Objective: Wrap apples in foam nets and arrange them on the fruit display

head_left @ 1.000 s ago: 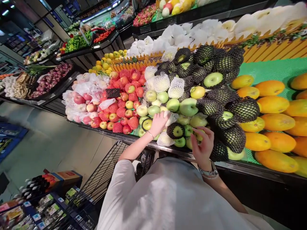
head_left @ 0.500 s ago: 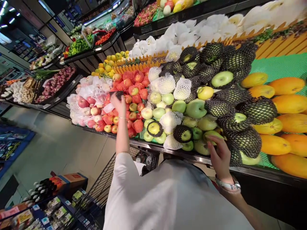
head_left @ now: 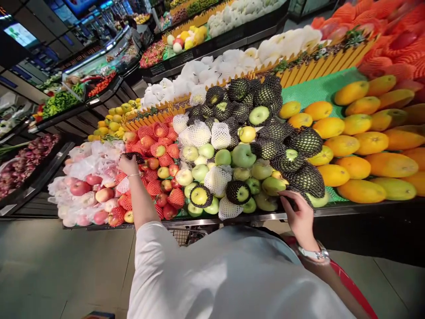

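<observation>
My left hand (head_left: 129,165) reaches over the red apples (head_left: 156,170) in red net sleeves and is closed on a black foam net (head_left: 134,156). My right hand (head_left: 296,212) rests at the front edge of the fruit stand, its fingers curled on a black-netted green apple (head_left: 307,195) beside a bare green apple (head_left: 272,185). Green apples (head_left: 243,155) in white and black nets fill the middle of the display.
Yellow-orange mangoes (head_left: 360,153) lie to the right on green matting. Pink apples in clear wrap (head_left: 89,177) lie at the left. White-wrapped fruit (head_left: 232,62) and more produce stands are behind. The stand's metal rim (head_left: 232,218) runs in front of me.
My left hand went from the white-netted green apples leftward to the black net on the red apples and closed on it. My right hand moved right along the front edge. The view shifted.
</observation>
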`<action>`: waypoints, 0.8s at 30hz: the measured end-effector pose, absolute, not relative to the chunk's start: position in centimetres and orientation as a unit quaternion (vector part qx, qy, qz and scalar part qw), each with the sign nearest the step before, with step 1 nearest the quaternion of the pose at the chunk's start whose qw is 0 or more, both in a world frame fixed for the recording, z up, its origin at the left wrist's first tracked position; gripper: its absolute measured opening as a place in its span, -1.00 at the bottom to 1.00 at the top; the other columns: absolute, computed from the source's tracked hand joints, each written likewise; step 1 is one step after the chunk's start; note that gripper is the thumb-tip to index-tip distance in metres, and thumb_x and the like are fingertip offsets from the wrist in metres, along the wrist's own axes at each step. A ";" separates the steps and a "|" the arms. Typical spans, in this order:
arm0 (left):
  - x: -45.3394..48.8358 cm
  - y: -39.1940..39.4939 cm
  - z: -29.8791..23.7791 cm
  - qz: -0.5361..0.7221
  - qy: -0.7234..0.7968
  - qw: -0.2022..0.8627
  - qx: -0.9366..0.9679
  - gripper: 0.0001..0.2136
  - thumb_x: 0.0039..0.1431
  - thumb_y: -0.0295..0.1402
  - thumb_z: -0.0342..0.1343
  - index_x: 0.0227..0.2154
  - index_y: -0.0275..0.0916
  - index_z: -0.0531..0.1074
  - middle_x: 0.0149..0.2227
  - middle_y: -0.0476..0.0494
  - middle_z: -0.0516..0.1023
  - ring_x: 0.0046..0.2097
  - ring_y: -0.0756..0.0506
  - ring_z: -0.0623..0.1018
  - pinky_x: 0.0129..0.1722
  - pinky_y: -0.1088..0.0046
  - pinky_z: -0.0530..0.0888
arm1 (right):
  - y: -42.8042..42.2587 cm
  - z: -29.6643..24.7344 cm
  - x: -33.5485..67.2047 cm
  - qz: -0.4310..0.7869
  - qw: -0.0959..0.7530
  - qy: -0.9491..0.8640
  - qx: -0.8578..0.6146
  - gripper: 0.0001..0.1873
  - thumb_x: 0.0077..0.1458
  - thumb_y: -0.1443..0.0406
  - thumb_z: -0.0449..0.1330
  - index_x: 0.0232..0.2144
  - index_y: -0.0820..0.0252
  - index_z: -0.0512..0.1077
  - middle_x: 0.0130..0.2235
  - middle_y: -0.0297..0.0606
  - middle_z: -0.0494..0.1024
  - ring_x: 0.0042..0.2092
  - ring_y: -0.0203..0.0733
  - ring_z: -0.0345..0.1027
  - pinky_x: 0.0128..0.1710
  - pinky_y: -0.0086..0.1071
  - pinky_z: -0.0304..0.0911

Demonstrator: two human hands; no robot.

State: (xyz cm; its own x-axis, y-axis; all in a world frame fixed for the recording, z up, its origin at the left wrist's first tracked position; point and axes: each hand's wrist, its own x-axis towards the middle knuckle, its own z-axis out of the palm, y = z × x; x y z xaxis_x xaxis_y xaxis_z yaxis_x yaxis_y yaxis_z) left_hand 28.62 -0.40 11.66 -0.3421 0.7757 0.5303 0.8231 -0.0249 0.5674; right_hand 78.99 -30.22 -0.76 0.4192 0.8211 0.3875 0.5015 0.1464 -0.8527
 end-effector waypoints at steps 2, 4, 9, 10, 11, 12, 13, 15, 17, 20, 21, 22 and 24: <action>31.2 -0.8 12.1 -0.412 -0.708 0.054 -0.571 -0.63 -0.08 -0.28 0.27 -0.60 -0.15 0.10 -0.58 0.02 0.26 -0.17 -0.26 0.52 0.05 -0.11 0.39 | -30.0 -0.5 78.6 0.153 0.567 -0.509 -0.629 -0.86 0.21 0.26 0.16 -0.28 0.13 0.52 -0.27 -0.20 0.57 -0.22 -0.10 0.46 -0.19 -0.20 0.35; 35.0 -3.0 12.1 -0.410 -0.667 0.005 -0.622 -0.70 -0.02 -0.21 0.25 -0.52 -0.19 0.21 -0.51 0.02 0.32 -0.22 -0.15 0.49 0.01 0.09 0.46 | -29.8 0.0 77.8 0.178 0.587 -0.511 -0.602 -0.86 0.23 0.28 0.15 -0.27 0.13 0.53 -0.26 -0.20 0.58 -0.20 -0.11 0.47 -0.18 -0.22 0.36; 46.7 -14.8 9.7 -0.454 -0.554 -0.265 -0.646 -0.72 0.02 -0.11 0.22 -0.40 -0.21 0.35 -0.41 -0.02 0.45 -0.30 -0.07 0.47 -0.18 0.35 0.47 | -29.7 3.0 74.7 0.293 0.584 -0.594 -0.469 -0.74 0.27 0.37 0.09 -0.10 0.02 0.53 -0.12 -0.22 0.61 -0.05 -0.13 0.47 -0.06 -0.23 0.39; 48.8 -17.3 8.8 -0.447 -0.544 -0.334 -0.627 -0.73 0.01 -0.13 0.25 -0.39 -0.21 0.37 -0.40 -0.01 0.46 -0.30 -0.07 0.47 -0.19 0.37 0.46 | -29.8 3.6 74.1 0.314 0.572 -0.615 -0.442 -0.70 0.28 0.38 0.08 -0.05 -0.01 0.51 -0.09 -0.24 0.60 -0.02 -0.14 0.46 -0.04 -0.24 0.39; 50.5 -19.6 7.9 -0.430 -0.528 -0.413 -0.606 -0.73 -0.01 -0.15 0.27 -0.37 -0.21 0.39 -0.40 -0.01 0.48 -0.30 -0.07 0.48 -0.20 0.38 0.46 | -29.8 4.1 73.5 0.333 0.560 -0.630 -0.422 -0.67 0.28 0.38 0.07 -0.01 -0.03 0.49 -0.06 -0.24 0.60 0.00 -0.15 0.45 -0.02 -0.25 0.39; 51.8 -21.5 6.9 -0.427 -0.508 -0.488 -0.567 -0.72 -0.03 -0.17 0.29 -0.33 -0.22 0.41 -0.38 -0.02 0.49 -0.29 -0.07 0.49 -0.19 0.38 0.45 | -29.8 4.4 73.1 0.348 0.553 -0.634 -0.413 -0.67 0.28 0.38 0.07 0.01 -0.03 0.48 -0.04 -0.24 0.59 0.01 -0.15 0.45 0.00 -0.25 0.39; 52.8 -23.1 6.0 -0.438 -0.485 -0.555 -0.514 -0.72 -0.05 -0.21 0.30 -0.30 -0.22 0.43 -0.34 -0.03 0.51 -0.25 -0.07 0.50 -0.15 0.37 0.45 | -29.7 4.4 72.7 0.361 0.552 -0.626 -0.416 -0.68 0.29 0.36 0.07 0.00 -0.02 0.48 -0.03 -0.23 0.58 0.02 -0.15 0.44 0.01 -0.25 0.38; 53.6 -25.2 4.3 -0.469 -0.442 -0.650 -0.403 -0.75 -0.12 -0.28 0.29 -0.34 -0.22 0.44 -0.34 -0.02 0.52 -0.24 -0.07 0.51 -0.11 0.38 0.45 | -29.3 4.0 72.4 0.382 0.559 -0.585 -0.447 -0.77 0.28 0.32 0.08 -0.10 0.04 0.49 -0.08 -0.21 0.58 -0.03 -0.14 0.45 -0.05 -0.27 0.40; 53.3 -26.2 3.1 -0.481 -0.425 -0.694 -0.327 -0.85 -0.17 -0.32 0.23 -0.53 -0.23 0.38 -0.47 0.01 0.46 -0.34 -0.03 0.50 -0.15 0.37 0.48 | -28.9 3.1 72.4 0.415 0.546 -0.546 -0.481 -0.84 0.23 0.27 0.10 -0.20 0.10 0.48 -0.21 -0.22 0.57 -0.18 -0.15 0.48 -0.21 -0.32 0.42; 52.2 -26.9 2.1 -0.444 -0.447 -0.719 -0.294 -0.79 -0.21 -0.37 0.16 -0.73 -0.23 0.21 -0.63 0.05 0.33 -0.49 0.01 0.43 -0.25 0.35 0.49 | -28.4 2.0 73.0 0.512 0.443 -0.565 -0.472 -0.88 0.12 0.27 0.13 -0.30 0.15 0.43 -0.43 -0.32 0.50 -0.42 -0.21 0.39 -0.45 -0.41 0.31; 51.9 -27.1 1.8 -0.433 -0.454 -0.723 -0.289 -0.79 -0.23 -0.39 0.18 -0.74 -0.24 0.22 -0.64 0.06 0.33 -0.49 0.01 0.42 -0.25 0.35 0.49 | -28.4 1.9 73.2 0.540 0.403 -0.582 -0.456 -0.91 0.08 0.28 0.14 -0.34 0.16 0.42 -0.47 -0.34 0.47 -0.45 -0.21 0.36 -0.48 -0.41 0.29; 51.7 -27.3 1.6 -0.428 -0.460 -0.724 -0.285 -0.79 -0.25 -0.41 0.21 -0.73 -0.25 0.25 -0.63 0.06 0.36 -0.48 0.01 0.43 -0.24 0.34 0.49 | -28.3 1.8 73.3 0.557 0.372 -0.597 -0.442 -0.93 0.06 0.29 0.14 -0.37 0.16 0.41 -0.49 -0.35 0.46 -0.45 -0.21 0.35 -0.49 -0.41 0.28; 51.7 -27.7 1.3 -0.433 -0.467 -0.713 -0.295 -0.80 -0.30 -0.43 0.31 -0.67 -0.27 0.34 -0.58 0.04 0.44 -0.38 -0.04 0.49 -0.18 0.33 0.49 | -28.4 1.6 73.4 0.552 0.350 -0.622 -0.431 -0.92 0.02 0.30 0.16 -0.36 0.15 0.40 -0.43 -0.30 0.50 -0.40 -0.14 0.39 -0.43 -0.34 0.34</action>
